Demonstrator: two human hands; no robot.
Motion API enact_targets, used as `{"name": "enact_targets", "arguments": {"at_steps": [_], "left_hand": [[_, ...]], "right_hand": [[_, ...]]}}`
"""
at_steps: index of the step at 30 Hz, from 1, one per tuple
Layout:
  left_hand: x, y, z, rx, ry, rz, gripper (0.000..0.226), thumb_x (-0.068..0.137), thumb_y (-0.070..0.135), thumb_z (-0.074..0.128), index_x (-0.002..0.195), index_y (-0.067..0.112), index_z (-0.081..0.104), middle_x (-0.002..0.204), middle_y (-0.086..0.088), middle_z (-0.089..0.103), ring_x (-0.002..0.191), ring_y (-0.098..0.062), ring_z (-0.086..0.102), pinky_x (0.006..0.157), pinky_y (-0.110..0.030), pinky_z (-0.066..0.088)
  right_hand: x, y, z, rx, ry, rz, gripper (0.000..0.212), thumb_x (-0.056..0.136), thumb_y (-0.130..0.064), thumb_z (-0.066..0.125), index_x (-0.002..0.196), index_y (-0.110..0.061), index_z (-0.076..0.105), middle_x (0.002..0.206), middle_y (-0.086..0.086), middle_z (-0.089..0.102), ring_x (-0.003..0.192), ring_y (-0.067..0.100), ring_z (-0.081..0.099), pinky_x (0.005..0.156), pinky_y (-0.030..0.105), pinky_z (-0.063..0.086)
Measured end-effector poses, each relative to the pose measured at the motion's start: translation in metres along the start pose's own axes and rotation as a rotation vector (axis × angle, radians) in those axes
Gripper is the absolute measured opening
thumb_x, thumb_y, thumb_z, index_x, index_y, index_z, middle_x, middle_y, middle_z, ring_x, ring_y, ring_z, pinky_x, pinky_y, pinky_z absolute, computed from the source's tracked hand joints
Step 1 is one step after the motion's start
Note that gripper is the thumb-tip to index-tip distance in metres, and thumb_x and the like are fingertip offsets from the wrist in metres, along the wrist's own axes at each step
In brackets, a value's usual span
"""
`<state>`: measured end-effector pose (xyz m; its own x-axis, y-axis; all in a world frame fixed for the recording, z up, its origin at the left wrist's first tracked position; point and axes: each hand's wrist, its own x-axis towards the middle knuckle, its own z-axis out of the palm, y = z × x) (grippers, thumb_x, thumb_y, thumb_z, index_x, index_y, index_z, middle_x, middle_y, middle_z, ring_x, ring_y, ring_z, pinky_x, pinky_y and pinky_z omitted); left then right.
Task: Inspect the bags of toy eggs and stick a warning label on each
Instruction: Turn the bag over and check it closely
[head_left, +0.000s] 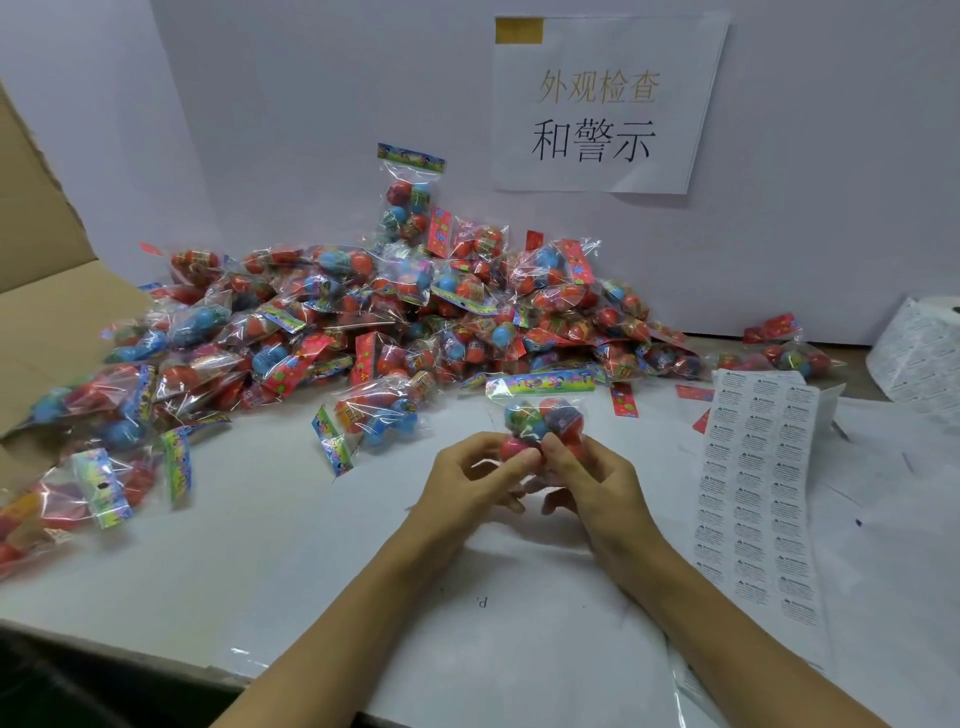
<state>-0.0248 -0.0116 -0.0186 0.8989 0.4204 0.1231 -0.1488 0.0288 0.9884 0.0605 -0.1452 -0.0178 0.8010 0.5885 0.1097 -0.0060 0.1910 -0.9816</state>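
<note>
- Bag of toy eggs (540, 415) is held above the white table (311, 545), upright, its printed header on top.
- Left hand (475, 480) and right hand (592, 480) both pinch its lower end with curled fingers.
- Label sheet (758, 493) lies to the right; the pile of bags (389, 312) is behind.

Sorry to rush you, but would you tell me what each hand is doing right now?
Left hand: fingers curled round the bag of toy eggs, holding it.
Right hand: pinching the same bag from the other side.
</note>
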Motion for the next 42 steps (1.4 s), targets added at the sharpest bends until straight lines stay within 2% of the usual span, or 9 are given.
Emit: {"name": "enact_targets", "arguments": {"at_steps": [3, 5, 13, 21, 31, 35, 36, 39, 42], "left_hand": [[0.001, 0.002, -0.003, -0.069, 0.041, 0.004, 0.021, 0.076, 0.032, 0.084, 0.091, 0.017, 0.081, 0.084, -0.01, 0.072, 0.071, -0.02, 0.065, 0.066, -0.031, 0.057], [0.001, 0.006, -0.003, -0.145, 0.03, -0.027, 0.028, 0.073, 0.035, 0.085, 0.092, 0.015, 0.081, 0.09, -0.014, 0.074, 0.072, -0.02, 0.065, 0.068, -0.031, 0.058], [0.001, 0.01, -0.005, -0.291, 0.021, -0.115, 0.022, 0.083, 0.031, 0.074, 0.091, 0.013, 0.082, 0.092, -0.008, 0.075, 0.076, -0.017, 0.068, 0.07, -0.028, 0.059], [0.004, 0.008, -0.009, -0.292, 0.027, -0.135, 0.031, 0.069, 0.038, 0.083, 0.09, 0.016, 0.083, 0.09, -0.007, 0.076, 0.073, -0.015, 0.069, 0.067, -0.027, 0.059], [0.004, 0.004, -0.01, -0.087, 0.076, -0.126, 0.041, 0.064, 0.05, 0.083, 0.092, 0.02, 0.083, 0.087, -0.005, 0.077, 0.066, -0.012, 0.063, 0.054, -0.019, 0.04], [0.005, 0.002, -0.011, 0.06, 0.198, -0.008, 0.031, 0.068, 0.047, 0.087, 0.089, 0.025, 0.08, 0.082, 0.001, 0.075, 0.068, -0.008, 0.061, 0.054, -0.02, 0.045], [0.005, 0.001, -0.012, 0.152, 0.241, 0.039, 0.03, 0.069, 0.042, 0.091, 0.089, 0.024, 0.078, 0.082, 0.002, 0.074, 0.072, -0.008, 0.062, 0.056, -0.022, 0.047], [0.005, -0.005, -0.011, 0.377, 0.231, 0.191, 0.036, 0.066, 0.03, 0.097, 0.092, 0.024, 0.072, 0.09, 0.004, 0.07, 0.084, -0.008, 0.059, 0.066, -0.025, 0.044], [0.0, -0.005, -0.006, 0.481, 0.032, 0.277, 0.032, 0.067, 0.043, 0.089, 0.092, 0.03, 0.074, 0.096, 0.006, 0.067, 0.097, -0.01, 0.057, 0.072, -0.022, 0.044]], "right_hand": [[0.002, 0.002, -0.001, -0.133, 0.054, -0.011, 0.04, 0.074, -0.065, 0.07, 0.082, -0.027, 0.077, 0.069, -0.003, 0.068, 0.055, 0.013, 0.056, 0.05, 0.027, 0.049], [0.002, 0.002, -0.002, -0.089, 0.032, -0.015, 0.038, 0.075, -0.061, 0.072, 0.082, -0.024, 0.079, 0.067, -0.001, 0.066, 0.052, 0.014, 0.049, 0.049, 0.03, 0.046], [0.004, 0.002, 0.001, 0.095, -0.042, 0.028, 0.047, 0.078, -0.059, 0.066, 0.092, -0.017, 0.082, 0.075, 0.004, 0.069, 0.062, 0.011, 0.056, 0.053, 0.028, 0.05], [0.004, -0.002, 0.0, 0.172, -0.067, 0.105, 0.044, 0.095, -0.043, 0.051, 0.084, -0.013, 0.081, 0.08, 0.013, 0.072, 0.061, 0.016, 0.06, 0.054, 0.03, 0.052], [0.005, 0.006, -0.001, -0.068, 0.033, -0.015, 0.045, 0.108, -0.033, 0.043, 0.083, -0.023, 0.08, 0.08, 0.006, 0.076, 0.06, 0.007, 0.059, 0.054, 0.022, 0.047], [0.009, 0.014, -0.007, -0.324, 0.25, -0.146, 0.004, 0.097, -0.023, 0.066, 0.099, -0.027, 0.067, 0.091, -0.002, 0.064, 0.074, -0.001, 0.057, 0.069, 0.018, 0.046], [0.009, 0.016, -0.009, -0.362, 0.295, -0.167, 0.011, 0.094, -0.022, 0.07, 0.101, -0.027, 0.064, 0.092, -0.004, 0.061, 0.077, -0.003, 0.057, 0.069, 0.016, 0.046], [0.007, 0.012, -0.009, -0.234, 0.161, -0.136, 0.014, 0.091, -0.035, 0.072, 0.094, -0.023, 0.067, 0.085, -0.005, 0.069, 0.083, 0.007, 0.064, 0.065, 0.029, 0.055], [0.005, 0.011, -0.006, -0.183, 0.056, -0.096, 0.032, 0.083, -0.049, 0.073, 0.098, -0.021, 0.071, 0.094, -0.003, 0.076, 0.092, 0.015, 0.072, 0.076, 0.036, 0.06]]}}
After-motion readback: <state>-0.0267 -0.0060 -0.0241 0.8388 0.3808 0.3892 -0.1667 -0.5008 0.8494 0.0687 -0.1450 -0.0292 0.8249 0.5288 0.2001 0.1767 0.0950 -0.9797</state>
